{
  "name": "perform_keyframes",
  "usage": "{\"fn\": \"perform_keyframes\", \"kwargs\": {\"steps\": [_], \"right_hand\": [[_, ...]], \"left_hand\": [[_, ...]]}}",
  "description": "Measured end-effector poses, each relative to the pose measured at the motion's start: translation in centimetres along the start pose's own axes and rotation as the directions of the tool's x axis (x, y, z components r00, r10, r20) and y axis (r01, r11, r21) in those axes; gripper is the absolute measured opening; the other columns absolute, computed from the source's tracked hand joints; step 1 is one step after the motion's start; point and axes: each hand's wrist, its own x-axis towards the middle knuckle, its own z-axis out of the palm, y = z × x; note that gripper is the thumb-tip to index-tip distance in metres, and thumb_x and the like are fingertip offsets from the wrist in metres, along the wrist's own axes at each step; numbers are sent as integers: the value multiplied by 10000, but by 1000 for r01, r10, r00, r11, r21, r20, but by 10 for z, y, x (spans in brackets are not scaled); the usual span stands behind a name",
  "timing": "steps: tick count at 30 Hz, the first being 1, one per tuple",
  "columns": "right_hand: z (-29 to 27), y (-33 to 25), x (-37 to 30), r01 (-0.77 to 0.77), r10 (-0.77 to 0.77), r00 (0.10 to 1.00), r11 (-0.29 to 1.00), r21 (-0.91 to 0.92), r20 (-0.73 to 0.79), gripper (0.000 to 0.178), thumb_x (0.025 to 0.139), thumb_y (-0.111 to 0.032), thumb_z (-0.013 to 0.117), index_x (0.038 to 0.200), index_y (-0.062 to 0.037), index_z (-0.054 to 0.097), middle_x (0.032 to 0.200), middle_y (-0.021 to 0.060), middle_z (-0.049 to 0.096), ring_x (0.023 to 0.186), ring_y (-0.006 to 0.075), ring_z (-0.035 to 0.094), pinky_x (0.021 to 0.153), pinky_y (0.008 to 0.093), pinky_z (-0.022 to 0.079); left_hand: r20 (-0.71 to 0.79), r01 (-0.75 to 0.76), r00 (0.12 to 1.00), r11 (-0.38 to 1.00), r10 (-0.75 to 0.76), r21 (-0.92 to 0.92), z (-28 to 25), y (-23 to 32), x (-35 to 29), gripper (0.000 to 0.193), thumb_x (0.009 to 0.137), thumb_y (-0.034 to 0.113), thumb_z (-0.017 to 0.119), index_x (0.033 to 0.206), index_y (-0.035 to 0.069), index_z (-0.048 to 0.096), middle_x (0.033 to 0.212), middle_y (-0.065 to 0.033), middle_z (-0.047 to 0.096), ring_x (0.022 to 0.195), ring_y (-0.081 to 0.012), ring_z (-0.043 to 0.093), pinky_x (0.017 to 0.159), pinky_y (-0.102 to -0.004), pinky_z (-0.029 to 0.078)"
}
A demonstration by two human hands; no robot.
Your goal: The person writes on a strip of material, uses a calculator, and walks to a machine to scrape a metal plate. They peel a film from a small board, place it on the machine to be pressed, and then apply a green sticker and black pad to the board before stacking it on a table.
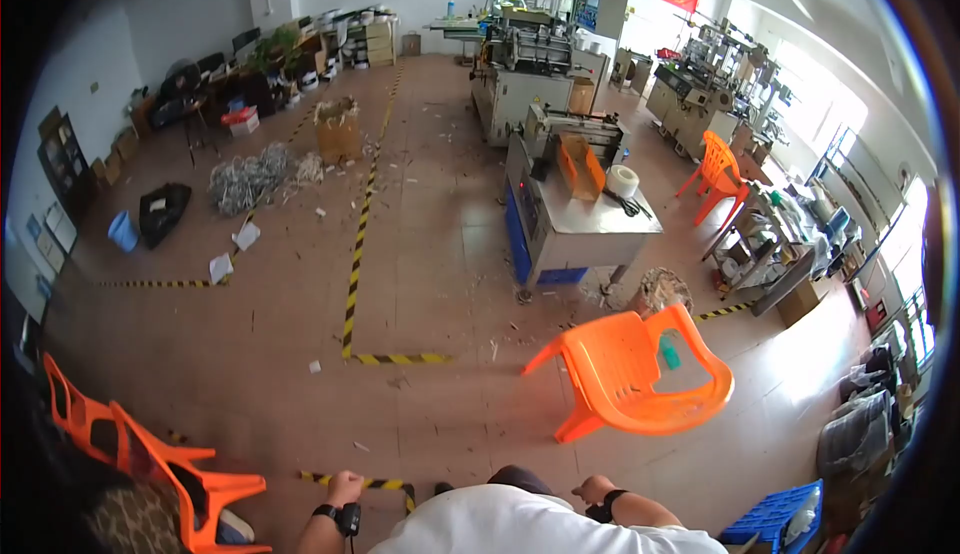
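Low in the view, my left hand (346, 487) hangs beside my body, its fingers curled in and nothing showing in them. A dark band and a small black device sit on that wrist. My right hand (595, 487) is at the other side of my white shirt, with a fingertip standing apart and nothing held. It has a dark wristband too. Neither hand touches any object. Nearest to my right hand is an orange plastic armchair (612, 359), with a green item (669, 352) seen through its back. Yellow-black floor tape (385, 484) runs by my left hand.
Ahead stands a metal-topped machine table (600, 216) with a white roll (622, 182) and scissors on it. More orange chairs (180, 469) stand at lower left, near a person's leg. A blue crate (775, 516) lies lower right. Shredded scrap (250, 182) heaps at far left.
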Motion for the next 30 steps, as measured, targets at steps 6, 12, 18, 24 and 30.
{"fn": "perform_keyframes", "kwargs": {"steps": [6, 12, 18, 24, 30], "right_hand": [[-72, -84, 165, 507, -561, 797, 823, -258, -224, 439, 863, -475, 598, 926, -74, 763, 835, 122, 744, 789, 290, 725, 770, 391, 560], [-303, -214, 232, 360, -460, 827, 875, -324, -323, 385, 857, -406, 603, 894, -54, 755, 870, 189, 728, 826, 369, 709, 746, 470, 562], [-562, -405, 221, 470, -429, 762, 882, -43, -484, 429, 879, -438, 590, 945, -44, 749, 941, 205, 722, 919, 384, 697, 843, 470, 546], [-688, -527, 312, 483, -418, 783, 875, 28, -461, 387, 860, -406, 631, 1019, -76, 755, 997, 179, 728, 960, 352, 693, 857, 435, 546], [-783, -601, 349, 253, -209, 904, 965, 74, -374, 406, 871, -395, 631, 1038, -46, 755, 1058, 184, 725, 1021, 344, 686, 892, 430, 543]], "left_hand": [[-67, -229, 973, 964, 222, -139, -54, 216, 180, 261, 861, 290, 706, 942, 42, 715, 836, -126, 734, 804, -273, 710, 758, -366, 554], [-53, -231, 971, 972, 232, 34, -89, 320, 289, 247, 870, 274, 700, 940, 37, 712, 823, -121, 731, 805, -269, 710, 749, -354, 553], [-83, 118, 988, 980, -133, -160, -141, 307, 368, 248, 836, 235, 691, 697, 30, 682, 656, -52, 675, 629, -161, 655, 579, -339, 506], [180, 242, 969, 814, -172, -528, -166, 281, 463, 223, 830, 51, 526, 718, 144, 356, 762, 9, 380, 687, -159, 324, 681, -251, 336], [26, 164, 985, 980, -168, 114, -308, 376, 657, 193, 886, 159, 597, 738, 36, 603, 729, -79, 610, 650, -177, 570, 596, -316, 465]]}}
